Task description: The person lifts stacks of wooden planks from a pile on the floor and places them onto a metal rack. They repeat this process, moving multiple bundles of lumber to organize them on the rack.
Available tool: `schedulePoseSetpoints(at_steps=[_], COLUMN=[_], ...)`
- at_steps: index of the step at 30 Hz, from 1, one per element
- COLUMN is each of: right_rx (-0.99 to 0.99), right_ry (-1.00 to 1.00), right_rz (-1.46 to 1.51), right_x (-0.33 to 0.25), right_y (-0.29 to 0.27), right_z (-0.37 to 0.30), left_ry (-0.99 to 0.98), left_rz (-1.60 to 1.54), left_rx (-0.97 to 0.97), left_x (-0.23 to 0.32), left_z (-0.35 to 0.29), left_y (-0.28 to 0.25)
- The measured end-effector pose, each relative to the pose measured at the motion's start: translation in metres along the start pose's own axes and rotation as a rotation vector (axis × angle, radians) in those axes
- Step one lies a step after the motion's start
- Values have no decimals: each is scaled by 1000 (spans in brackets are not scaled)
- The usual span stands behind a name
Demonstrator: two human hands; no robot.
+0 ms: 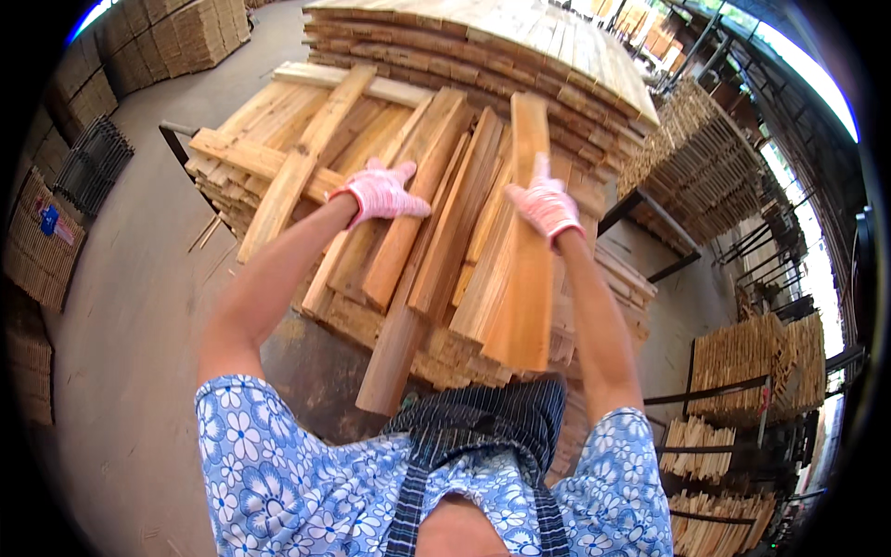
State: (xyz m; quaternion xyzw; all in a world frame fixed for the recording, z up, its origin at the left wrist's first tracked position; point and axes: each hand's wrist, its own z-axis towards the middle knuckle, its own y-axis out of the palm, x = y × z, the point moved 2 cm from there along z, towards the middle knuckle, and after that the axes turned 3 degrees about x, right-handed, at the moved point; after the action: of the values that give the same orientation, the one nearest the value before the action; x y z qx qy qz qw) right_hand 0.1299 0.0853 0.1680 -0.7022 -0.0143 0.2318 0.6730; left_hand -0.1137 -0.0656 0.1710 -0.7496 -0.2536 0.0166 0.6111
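My left hand (385,193), in a pink-and-white glove, is open with its fingers spread. It reaches over loose boards on the pile, its thumb side by the edge of a reddish-brown wooden board (422,200). My right hand (546,202), gloved alike, lies across an orange-brown wooden board (520,302). Its index finger stretches along that board and its thumb points left over the face; the other fingers are partly hidden. Between the hands, several loose boards lie lengthwise, and a darker board (392,357) juts out toward me past the near edge.
A tall, layered stack of boards (483,46) rises just behind the pile. Pale boards (311,153) lie crossed at the left. Black metal bars (664,223) flank the pile. Further stacks (752,367) stand at right, others (176,42) at far left. Concrete floor (130,371) extends along the left.
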Motion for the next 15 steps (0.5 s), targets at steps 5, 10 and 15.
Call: schedulePoseSetpoints(at_steps=[5, 10, 15], right_rx=[1, -96, -119], right_ry=[69, 32, -49], right_rz=[163, 510, 932], right_x=[-29, -70, -7], right_y=[101, 78, 21], right_z=[61, 20, -33], left_ry=[49, -66, -46], left_rz=[-53, -31, -22], left_rx=[-4, 29, 19], left_x=[23, -12, -17], left_z=[18, -3, 2], left_y=[14, 11, 10])
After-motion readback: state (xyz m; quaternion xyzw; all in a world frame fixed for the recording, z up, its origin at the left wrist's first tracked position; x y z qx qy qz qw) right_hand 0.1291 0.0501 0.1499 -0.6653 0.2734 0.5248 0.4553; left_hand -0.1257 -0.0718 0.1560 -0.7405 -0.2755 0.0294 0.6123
